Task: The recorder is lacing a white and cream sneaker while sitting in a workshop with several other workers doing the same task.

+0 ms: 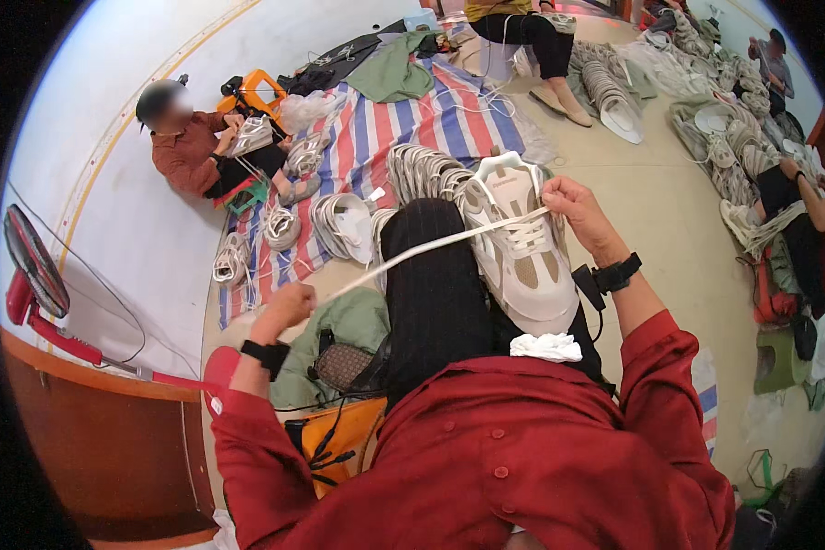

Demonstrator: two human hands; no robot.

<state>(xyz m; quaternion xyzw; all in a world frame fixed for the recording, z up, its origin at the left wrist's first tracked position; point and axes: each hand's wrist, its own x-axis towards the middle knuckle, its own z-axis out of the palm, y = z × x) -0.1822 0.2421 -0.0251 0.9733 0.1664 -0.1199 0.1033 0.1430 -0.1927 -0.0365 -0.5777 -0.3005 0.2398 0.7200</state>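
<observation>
A beige and white shoe upper (pixel 521 247) lies across my lap, toe toward me, with white lace threaded through its lower eyelets. From its upper part a long white shoelace (pixel 412 250) runs taut to the left, over my dark-trousered knee. My left hand (pixel 289 307) is closed around the far end of that lace, out to the left. At the shoe's right collar, my right hand (pixel 573 211) pinches the lace where it meets the eyelet row. A small bundle of white cloth or lace (pixel 545 346) rests on my lap below the toe.
Stacked shoe uppers (pixel 422 170) stand beyond my knees, more on a striped sheet (pixel 412 110). A co-worker (pixel 188 142) sits at left handling a shoe; others sit far and right. A red fan (pixel 41 275) stands left. An orange bag (pixel 344 440) lies beside me.
</observation>
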